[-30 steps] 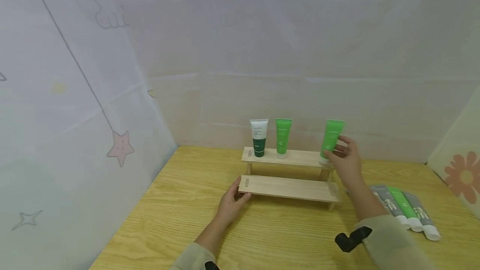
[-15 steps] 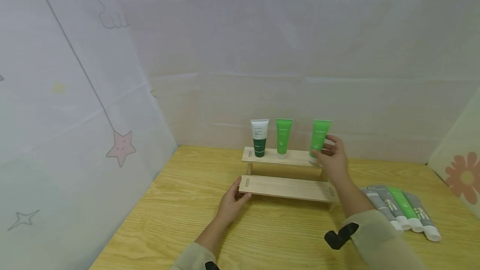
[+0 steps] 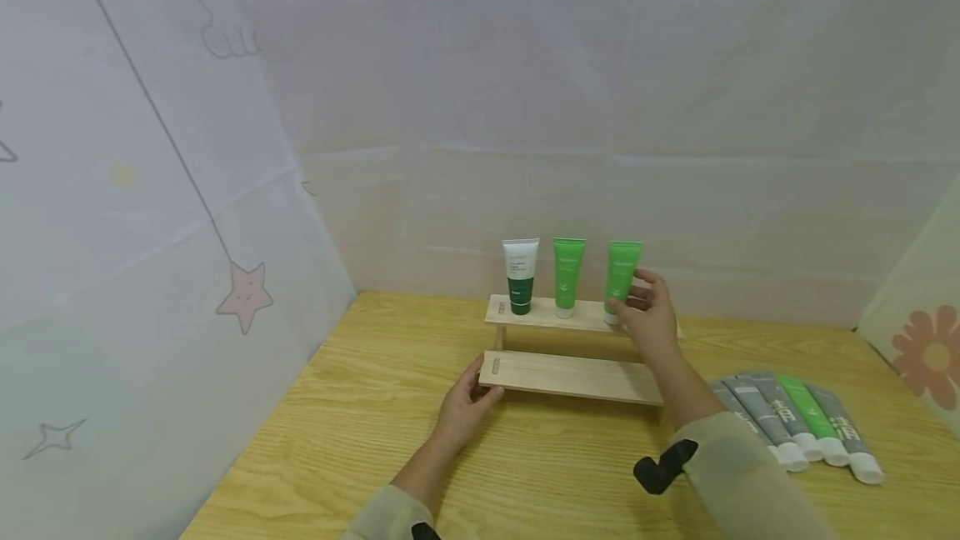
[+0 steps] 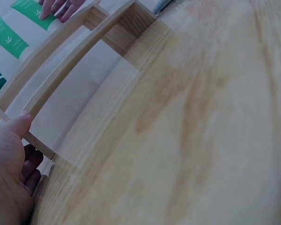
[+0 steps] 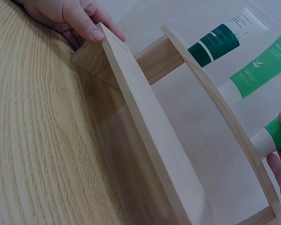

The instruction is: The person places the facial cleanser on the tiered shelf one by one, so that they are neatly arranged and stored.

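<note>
- Right hand (image 3: pixel 648 317): thumb and fingers pinched on a green tube (image 3: pixel 622 269), which stands at the hand's 11 o'clock in the head view.
- Tube near upright, cap (image 3: pixel 612 318) down, at the upper shelf (image 3: pixel 543 312); contact unclear. Probably light, soft-walled, slightly slick; best held low, just above the stiffer cap.
- Left hand (image 3: pixel 459 411), 8 o'clock from right: clamped on the lower shelf (image 3: pixel 570 375), likely stiff wood.
- Lying tubes (image 3: pixel 783 411) on the surface (image 3: pixel 337 407), right hand's 4 o'clock.
</note>
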`<state>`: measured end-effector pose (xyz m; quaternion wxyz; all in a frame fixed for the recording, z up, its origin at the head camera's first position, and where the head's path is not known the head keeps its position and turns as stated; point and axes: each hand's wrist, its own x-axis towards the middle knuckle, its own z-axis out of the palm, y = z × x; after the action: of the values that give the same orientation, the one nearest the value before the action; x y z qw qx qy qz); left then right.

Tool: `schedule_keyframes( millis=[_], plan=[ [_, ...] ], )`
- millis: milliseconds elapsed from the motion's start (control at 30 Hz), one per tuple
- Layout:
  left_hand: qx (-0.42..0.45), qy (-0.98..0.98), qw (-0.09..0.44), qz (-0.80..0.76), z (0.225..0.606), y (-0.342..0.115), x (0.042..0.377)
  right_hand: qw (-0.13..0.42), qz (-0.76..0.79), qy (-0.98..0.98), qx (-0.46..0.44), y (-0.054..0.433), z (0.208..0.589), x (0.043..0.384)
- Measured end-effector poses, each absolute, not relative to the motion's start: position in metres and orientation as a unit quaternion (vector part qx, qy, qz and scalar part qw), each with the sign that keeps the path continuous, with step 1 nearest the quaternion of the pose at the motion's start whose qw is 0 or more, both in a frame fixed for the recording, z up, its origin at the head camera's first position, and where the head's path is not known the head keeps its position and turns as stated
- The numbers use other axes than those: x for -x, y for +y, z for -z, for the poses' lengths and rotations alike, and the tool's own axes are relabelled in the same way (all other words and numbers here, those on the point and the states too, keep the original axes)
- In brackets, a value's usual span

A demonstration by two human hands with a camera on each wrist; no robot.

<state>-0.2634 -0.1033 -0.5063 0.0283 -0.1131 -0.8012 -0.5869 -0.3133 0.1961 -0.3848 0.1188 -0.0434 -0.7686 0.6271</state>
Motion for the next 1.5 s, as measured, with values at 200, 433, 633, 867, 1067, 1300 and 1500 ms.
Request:
schedule_keyframes(
  millis=[200, 433, 633, 867, 1067, 1300, 1500],
  plan=[
    [0.109, -0.800, 0.024, 0.590, 0.508, -0.103, 0.264, 0.116, -0.625, -0.771, 0.042, 0.192, 0.386, 0.315],
    [0.111, -0.799, 0.026, 0.590, 0.506, -0.102, 0.263, 0.120, -0.630, -0.767, 0.037, 0.189, 0.388, 0.316],
    [0.113, -0.787, 0.026, 0.605, 0.504, -0.101, 0.262, 0.120, -0.632, -0.765, 0.036, 0.187, 0.387, 0.313],
    [0.118, -0.789, 0.028, 0.602, 0.505, -0.102, 0.262, 0.112, -0.631, -0.767, 0.032, 0.187, 0.389, 0.311],
    [0.113, -0.792, 0.031, 0.599, 0.506, -0.102, 0.263, 0.126, -0.625, -0.770, 0.025, 0.189, 0.393, 0.313],
    [0.107, -0.793, 0.021, 0.599, 0.502, -0.102, 0.260, 0.133, -0.633, -0.763, 0.025, 0.203, 0.399, 0.313],
    [0.110, -0.801, 0.027, 0.587, 0.508, -0.103, 0.264, 0.141, -0.610, -0.779, 0.026, 0.217, 0.397, 0.304]
  ],
)
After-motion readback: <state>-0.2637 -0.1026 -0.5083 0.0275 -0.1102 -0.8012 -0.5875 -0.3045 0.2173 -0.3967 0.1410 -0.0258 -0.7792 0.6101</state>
